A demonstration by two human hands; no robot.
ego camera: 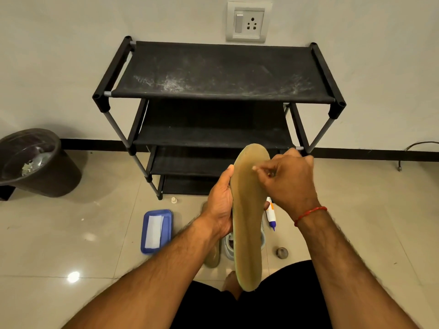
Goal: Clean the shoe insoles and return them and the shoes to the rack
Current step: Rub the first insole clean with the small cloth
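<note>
**Olive-tan insole held up before the black rack**

Olive-tan and worn, the long foam shoe insole (249, 210) stands almost upright in the air in front of the black fabric-shelved shoe rack (213, 72), its toe end overlapping the rack's lower shelves and its heel end down over the person's dark shorts.

The left hand (219, 205) grips the insole at its left edge about midway along. The thumb lies up along that edge and the fingers wrap behind, with one fingertip showing at the opposite edge.

The right hand (289, 179) is at the insole's upper right, nearer the rack. Its fingers are curled, and thumb and forefinger are drawn together against the insole's face. Whether they pinch anything cannot be told. A red thread (308, 213) circles that wrist.

On the tiled floor in front of the rack, below the hands:
- a second tan insole (212, 255), partly hidden by the left forearm
- a white shoe (229, 245), just beside the second insole and mostly behind the held one
- a blue plastic tray holding a white sheet (156, 230), before the rack's left leg
- a small white cap (174, 200), just by that leg
- a white tube with a purple cap (270, 216), beneath the right hand
- a small grey round object (282, 252), farther from the rack than the tube

Left of the rack stands a dark round bin (35, 162). Above the rack is a white wall socket (249, 22).
</note>
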